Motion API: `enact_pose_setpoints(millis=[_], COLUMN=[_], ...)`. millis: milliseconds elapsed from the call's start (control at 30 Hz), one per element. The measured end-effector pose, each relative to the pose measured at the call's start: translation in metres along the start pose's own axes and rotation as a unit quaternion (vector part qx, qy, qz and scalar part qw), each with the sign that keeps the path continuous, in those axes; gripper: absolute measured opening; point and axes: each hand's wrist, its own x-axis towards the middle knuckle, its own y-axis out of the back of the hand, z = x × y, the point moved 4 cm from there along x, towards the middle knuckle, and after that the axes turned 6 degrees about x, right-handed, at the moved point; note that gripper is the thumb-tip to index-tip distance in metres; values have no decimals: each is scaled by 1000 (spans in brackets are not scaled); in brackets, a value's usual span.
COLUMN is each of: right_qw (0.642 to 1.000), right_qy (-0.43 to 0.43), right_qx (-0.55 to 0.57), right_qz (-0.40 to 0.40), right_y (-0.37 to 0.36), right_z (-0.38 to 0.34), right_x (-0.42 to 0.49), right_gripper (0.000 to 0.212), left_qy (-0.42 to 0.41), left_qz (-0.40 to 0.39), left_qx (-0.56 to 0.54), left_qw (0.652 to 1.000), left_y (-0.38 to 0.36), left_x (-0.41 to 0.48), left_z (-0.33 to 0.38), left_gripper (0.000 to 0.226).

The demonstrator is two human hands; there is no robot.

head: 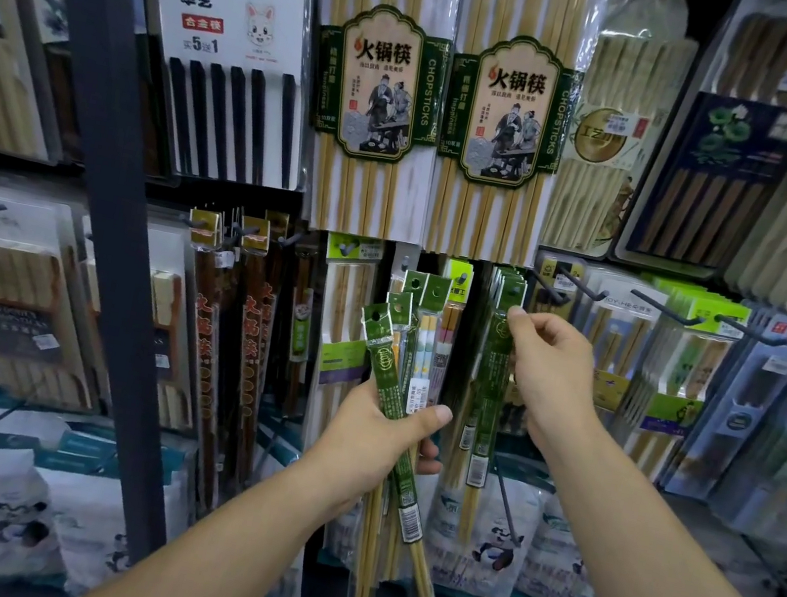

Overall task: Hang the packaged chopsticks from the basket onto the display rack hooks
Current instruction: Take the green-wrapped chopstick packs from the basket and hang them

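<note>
My left hand grips a fanned bundle of several narrow green-labelled chopstick packs, their punched header cards pointing up and the stick ends hanging below my wrist. My right hand pinches the top of another green chopstick pack that hangs among a few identical packs on a rack hook just right of the bundle. The basket is out of view.
Two large bamboo hot-pot chopstick packs hang above. Dark hooks jut out to the right over more packs. A dark vertical rack post stands at the left. White panda-printed bags fill the shelf below.
</note>
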Motion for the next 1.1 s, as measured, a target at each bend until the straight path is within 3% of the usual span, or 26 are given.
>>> enact_pose_setpoints(millis=[200, 433, 667, 800, 1033, 1100], right_qw=[999, 987, 986, 987, 991, 993], right_qy=[29, 63, 29, 24, 37, 37], right_qx=[-8, 36, 79, 74, 123, 112], right_qz=[37, -146, -142, -141, -33, -11], right_y=[6, -18, -17, -18, -4, 0], right_z=[-5, -20, -17, -14, -15, -14], right_x=[-15, -47, -43, -43, -32, -24], right_gripper=[23, 11, 12, 24, 30, 26], left_qy=[-1, -10, -16, -20, -14, -7], left_qz=[-13, -37, -54, -65, -36, -27], left_qx=[-2, -7, 5, 13, 36, 16], left_qw=[1000, 999, 998, 998, 999, 999], left_y=[-1, -12, -15, -15, -15, -10], left_x=[0, 0, -3, -4, 0, 1], left_z=[2, 3, 5, 4, 3, 2], left_gripper=[29, 23, 23, 16, 18, 27])
